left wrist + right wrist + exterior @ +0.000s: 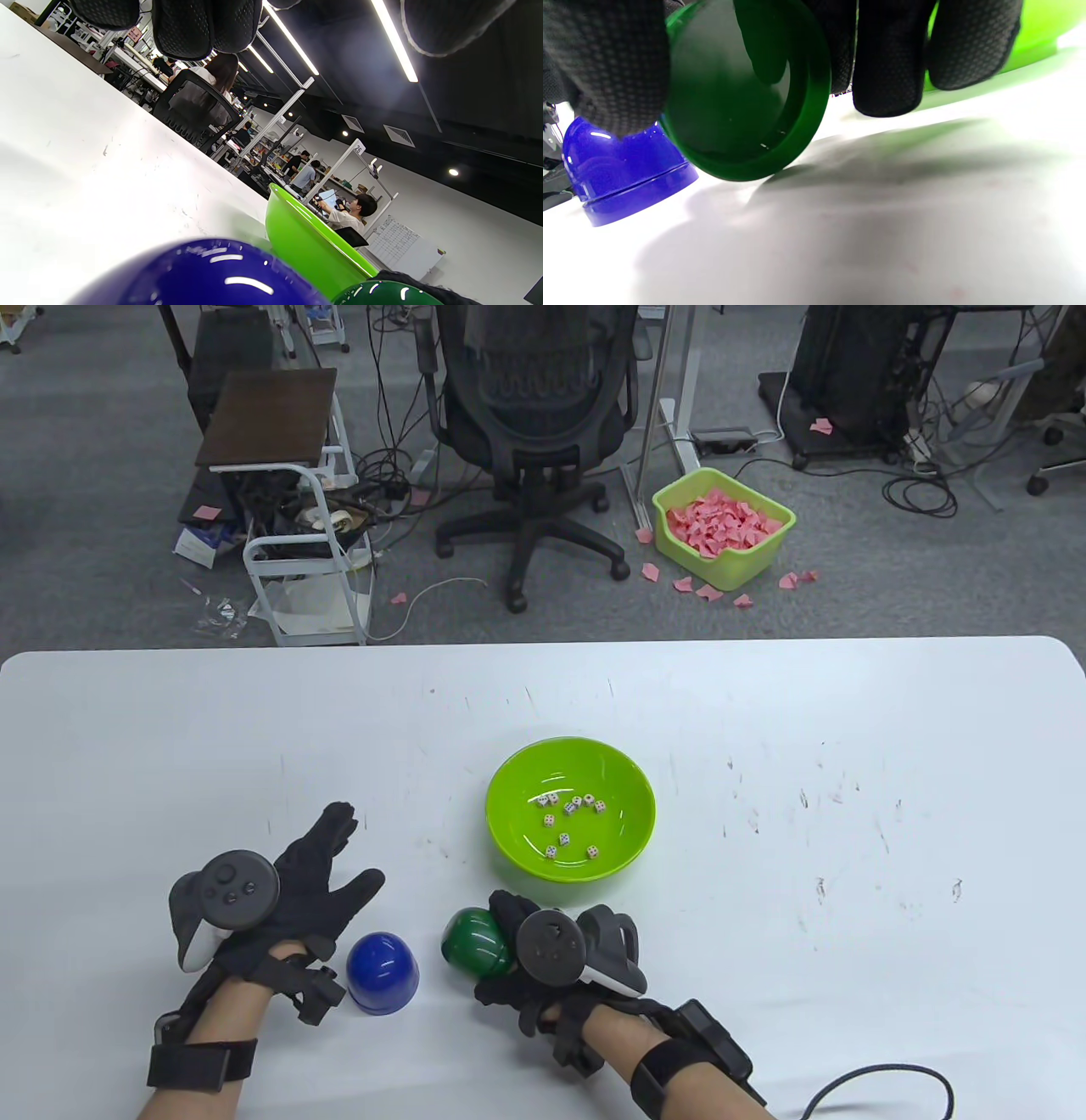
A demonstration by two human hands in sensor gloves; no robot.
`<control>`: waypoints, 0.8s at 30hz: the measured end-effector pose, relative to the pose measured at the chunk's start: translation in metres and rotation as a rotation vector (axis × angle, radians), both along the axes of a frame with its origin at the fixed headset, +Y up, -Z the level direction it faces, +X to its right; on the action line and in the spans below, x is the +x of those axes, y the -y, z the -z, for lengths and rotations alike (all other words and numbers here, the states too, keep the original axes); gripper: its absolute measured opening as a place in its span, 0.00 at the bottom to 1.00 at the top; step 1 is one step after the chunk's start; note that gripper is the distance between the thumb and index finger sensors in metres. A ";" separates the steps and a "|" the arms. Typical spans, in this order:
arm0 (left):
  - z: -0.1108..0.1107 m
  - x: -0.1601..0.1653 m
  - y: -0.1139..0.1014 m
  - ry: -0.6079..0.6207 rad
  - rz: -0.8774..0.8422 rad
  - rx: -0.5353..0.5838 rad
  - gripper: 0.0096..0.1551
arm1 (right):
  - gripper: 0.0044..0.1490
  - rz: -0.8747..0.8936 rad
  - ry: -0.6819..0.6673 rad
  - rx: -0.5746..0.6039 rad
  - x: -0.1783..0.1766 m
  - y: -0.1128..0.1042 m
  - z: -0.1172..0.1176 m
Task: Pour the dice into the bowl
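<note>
A lime green bowl [570, 808] stands mid-table with several white dice [570, 819] lying in it. My right hand [509, 937] grips a dark green cup [475, 942] just in front of the bowl. The cup is tilted just above the table, and in the right wrist view [742, 97] its open mouth faces the camera and looks empty. A blue cup [383, 972] stands mouth down on the table to its left, also in the right wrist view [623, 169]. My left hand [335, 861] lies open and empty just left of the blue cup, fingers spread.
The white table [848, 780] is scuffed. The bowl's side [309, 245] and the blue cup's dome [203, 275] fill the bottom of the left wrist view. Beyond the far edge are an office chair [534, 432] and a green bin of pink paper [724, 526].
</note>
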State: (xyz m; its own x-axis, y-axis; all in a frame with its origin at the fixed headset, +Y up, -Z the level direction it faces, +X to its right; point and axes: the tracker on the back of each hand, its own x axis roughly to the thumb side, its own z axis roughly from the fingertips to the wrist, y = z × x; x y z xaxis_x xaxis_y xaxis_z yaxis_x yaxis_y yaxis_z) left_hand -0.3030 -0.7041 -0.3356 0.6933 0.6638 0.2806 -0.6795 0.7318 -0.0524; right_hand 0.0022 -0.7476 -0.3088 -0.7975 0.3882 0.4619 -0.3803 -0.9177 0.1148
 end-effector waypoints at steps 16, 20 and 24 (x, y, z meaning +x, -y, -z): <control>0.001 -0.002 0.000 0.004 -0.010 -0.027 0.56 | 0.68 -0.104 0.040 -0.183 0.012 0.010 0.004; 0.002 -0.002 0.001 0.005 -0.010 -0.041 0.56 | 0.68 -0.164 0.069 -0.216 0.013 0.010 0.004; 0.002 -0.003 0.000 0.004 -0.011 -0.044 0.57 | 0.66 -0.229 0.092 -0.241 0.018 0.011 0.001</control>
